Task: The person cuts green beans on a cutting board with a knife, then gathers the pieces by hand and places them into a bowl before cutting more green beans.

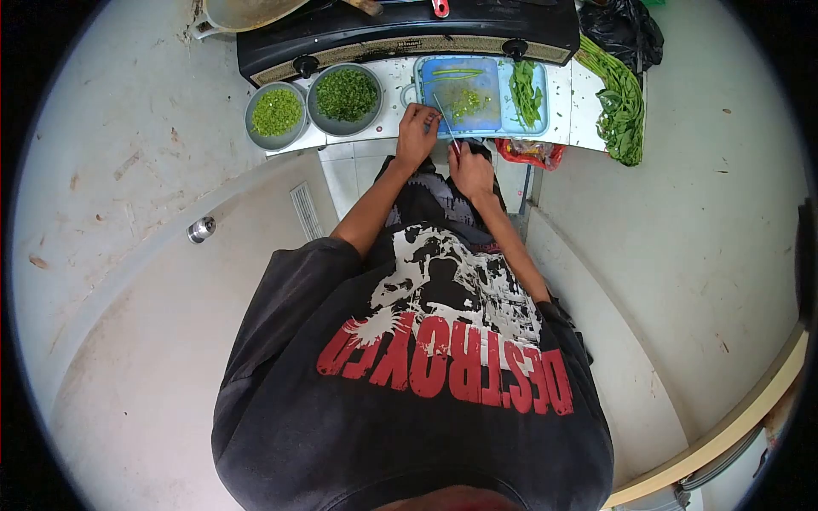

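My right hand (471, 173) is closed round the handle of a knife (446, 116), whose blade slants up and left over the blue cutting board (486, 78). My left hand (417, 134) is at the board's front left edge, fingers bent together beside the blade; what they pinch is too small to make out. Chopped green pieces (468, 104) lie scattered on the board, behind the blade and to its right. Farther back are a few long green stems (460, 74). Green leaves (526, 95) lie on the right part of the light blue tray (543, 126) under the board.
Left of the tray stand a bowl of dark green chopped leaves (345, 94) and a bowl of pale chopped stems (277, 112). A black stove (409, 44) runs behind. Leafy greens (622, 115) and a black plastic bag (626, 38) are rightward. A red bag (545, 157) sits below the counter edge.
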Action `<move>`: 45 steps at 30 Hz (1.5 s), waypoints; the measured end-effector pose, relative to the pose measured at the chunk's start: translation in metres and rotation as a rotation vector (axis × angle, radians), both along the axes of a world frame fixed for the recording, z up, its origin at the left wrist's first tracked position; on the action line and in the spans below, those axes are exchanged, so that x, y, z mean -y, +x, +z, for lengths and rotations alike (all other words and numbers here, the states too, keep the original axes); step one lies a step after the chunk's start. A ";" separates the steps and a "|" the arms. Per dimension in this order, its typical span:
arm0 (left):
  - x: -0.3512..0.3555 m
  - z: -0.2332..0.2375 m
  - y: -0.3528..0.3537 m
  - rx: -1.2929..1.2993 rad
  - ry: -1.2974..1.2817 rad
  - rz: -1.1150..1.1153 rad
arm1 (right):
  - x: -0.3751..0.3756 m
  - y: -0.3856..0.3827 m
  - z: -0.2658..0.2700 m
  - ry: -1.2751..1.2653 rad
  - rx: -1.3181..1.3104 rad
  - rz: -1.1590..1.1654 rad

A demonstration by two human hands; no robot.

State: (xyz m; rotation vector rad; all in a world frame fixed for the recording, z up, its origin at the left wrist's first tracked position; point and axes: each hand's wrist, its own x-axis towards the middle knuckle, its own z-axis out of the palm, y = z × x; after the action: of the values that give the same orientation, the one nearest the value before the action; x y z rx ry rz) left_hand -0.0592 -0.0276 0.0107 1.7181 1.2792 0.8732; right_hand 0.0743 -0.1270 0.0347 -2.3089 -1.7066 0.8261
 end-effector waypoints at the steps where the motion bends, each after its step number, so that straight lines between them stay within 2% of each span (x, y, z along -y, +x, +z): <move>1: 0.000 0.000 0.000 -0.010 0.012 -0.002 | 0.000 -0.001 -0.002 0.019 -0.003 -0.002; 20: 0.002 0.000 -0.001 -0.033 0.020 -0.038 | 0.001 0.002 0.020 -0.063 0.014 0.010; 26: 0.000 -0.006 -0.002 -0.032 0.043 -0.055 | -0.012 -0.002 0.005 0.018 -0.043 -0.018; 35: 0.002 -0.001 0.000 -0.025 0.032 -0.030 | 0.001 -0.002 0.004 -0.028 -0.021 -0.116; 45: 0.001 -0.006 0.000 -0.041 0.045 -0.030 | -0.001 -0.006 0.014 -0.025 -0.029 -0.033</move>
State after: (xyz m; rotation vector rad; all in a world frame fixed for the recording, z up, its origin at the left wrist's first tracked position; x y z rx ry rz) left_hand -0.0587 -0.0288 0.0046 1.7943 1.2665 0.8593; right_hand 0.0685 -0.1256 0.0488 -2.3234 -1.6506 0.8753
